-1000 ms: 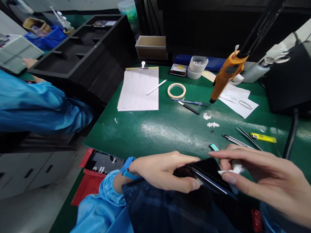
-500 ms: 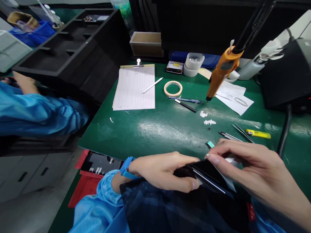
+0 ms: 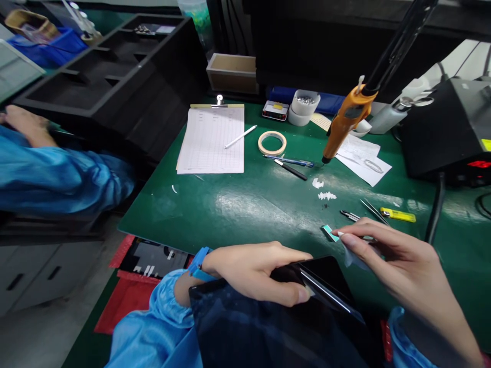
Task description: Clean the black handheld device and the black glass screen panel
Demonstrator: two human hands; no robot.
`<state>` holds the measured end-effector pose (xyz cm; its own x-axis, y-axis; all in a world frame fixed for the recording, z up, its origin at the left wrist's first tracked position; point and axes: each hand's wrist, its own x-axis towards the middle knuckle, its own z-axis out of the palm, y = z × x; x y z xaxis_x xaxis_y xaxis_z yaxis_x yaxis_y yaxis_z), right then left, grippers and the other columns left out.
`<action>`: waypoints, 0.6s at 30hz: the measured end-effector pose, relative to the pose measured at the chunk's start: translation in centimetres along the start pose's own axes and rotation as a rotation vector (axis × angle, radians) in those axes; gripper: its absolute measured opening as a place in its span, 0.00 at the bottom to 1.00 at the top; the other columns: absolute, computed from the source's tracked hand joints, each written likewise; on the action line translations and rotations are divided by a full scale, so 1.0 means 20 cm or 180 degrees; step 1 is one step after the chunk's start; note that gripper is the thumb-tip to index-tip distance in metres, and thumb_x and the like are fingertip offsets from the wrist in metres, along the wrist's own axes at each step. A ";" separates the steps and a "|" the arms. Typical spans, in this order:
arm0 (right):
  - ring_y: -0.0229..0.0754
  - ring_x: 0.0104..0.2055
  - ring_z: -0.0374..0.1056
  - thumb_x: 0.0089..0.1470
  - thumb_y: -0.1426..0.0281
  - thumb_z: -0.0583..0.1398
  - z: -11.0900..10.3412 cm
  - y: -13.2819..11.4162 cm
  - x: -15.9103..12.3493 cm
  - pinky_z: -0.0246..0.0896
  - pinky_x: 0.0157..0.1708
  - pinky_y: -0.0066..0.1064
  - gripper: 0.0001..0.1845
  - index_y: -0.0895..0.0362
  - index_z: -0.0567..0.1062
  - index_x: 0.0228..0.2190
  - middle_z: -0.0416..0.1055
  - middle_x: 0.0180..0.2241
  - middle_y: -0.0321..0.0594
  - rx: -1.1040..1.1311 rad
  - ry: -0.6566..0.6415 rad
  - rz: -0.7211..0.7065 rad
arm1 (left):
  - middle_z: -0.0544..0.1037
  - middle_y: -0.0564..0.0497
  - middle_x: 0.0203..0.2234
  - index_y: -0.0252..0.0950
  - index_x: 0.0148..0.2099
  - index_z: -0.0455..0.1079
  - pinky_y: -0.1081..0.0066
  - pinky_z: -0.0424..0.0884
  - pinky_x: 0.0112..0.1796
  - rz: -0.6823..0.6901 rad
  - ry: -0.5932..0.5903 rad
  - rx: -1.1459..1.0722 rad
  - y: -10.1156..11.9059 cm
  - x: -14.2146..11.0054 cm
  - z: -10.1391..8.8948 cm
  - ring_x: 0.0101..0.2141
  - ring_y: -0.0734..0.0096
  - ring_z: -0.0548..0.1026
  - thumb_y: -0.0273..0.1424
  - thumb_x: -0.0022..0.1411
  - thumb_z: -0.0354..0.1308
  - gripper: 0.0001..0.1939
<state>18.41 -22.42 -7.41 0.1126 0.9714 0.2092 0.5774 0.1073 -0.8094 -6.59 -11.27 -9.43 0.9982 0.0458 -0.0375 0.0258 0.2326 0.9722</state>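
A large glossy black panel (image 3: 238, 327), like a tablet screen, lies tilted in front of me. My left hand (image 3: 261, 273) is closed on its upper edge, thumb on the near side and fingers on the far side. A pale scrap shows beside that thumb. To the right, my right hand (image 3: 399, 260) pinches a thin whitish, see-through sheet (image 3: 353, 258), cloth or film, I cannot tell which. It is held just off the panel's edge. Close to those fingertips lies a small teal-and-white piece (image 3: 330, 233) on the green table.
Tweezers (image 3: 374, 211) and a yellow cutter (image 3: 398, 214) lie beyond my right hand. An orange electric screwdriver (image 3: 347, 120) hangs over the green table (image 3: 215, 220). Farther back are a tape roll (image 3: 272, 143) and a clipboard (image 3: 210, 140). A co-worker's sleeve (image 3: 57, 176) is at left.
My right hand has come away from the panel's edge with the whitish sheet, leaving a gap between them. My left hand keeps its hold. The view has shifted slightly.
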 end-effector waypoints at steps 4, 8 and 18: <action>0.44 0.32 0.80 0.69 0.41 0.70 0.03 0.10 -0.01 0.72 0.28 0.30 0.25 0.47 0.90 0.33 0.86 0.33 0.39 0.0000 -0.0003 0.0207 | 0.73 0.57 0.29 0.39 0.42 0.68 0.74 0.68 0.32 0.0077 0.0062 -0.0015 -0.03 0.00 -0.02 0.29 0.75 0.69 0.31 0.75 0.63 0.07; 0.45 0.32 0.79 0.69 0.38 0.68 0.07 0.20 -0.04 0.73 0.30 0.32 0.29 0.49 0.89 0.33 0.85 0.33 0.42 0.0036 -0.0067 0.0429 | 0.73 0.56 0.32 0.37 0.42 0.71 0.72 0.69 0.38 0.0081 0.0294 -0.0105 -0.09 0.03 -0.07 0.33 0.72 0.68 0.34 0.71 0.66 0.08; 0.50 0.36 0.83 0.70 0.33 0.63 0.12 0.36 0.03 0.79 0.36 0.35 0.36 0.52 0.90 0.36 0.86 0.35 0.46 -0.0192 -0.0198 0.0415 | 0.71 0.56 0.31 0.38 0.39 0.73 0.69 0.70 0.41 -0.0104 0.0717 -0.0283 -0.13 0.08 -0.16 0.34 0.70 0.68 0.38 0.66 0.69 0.12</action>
<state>20.65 -20.51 -14.41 0.1406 0.9877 0.0687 0.6090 -0.0316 -0.7925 -5.21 -8.73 -12.77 0.9596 0.2500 -0.1289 0.0432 0.3217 0.9459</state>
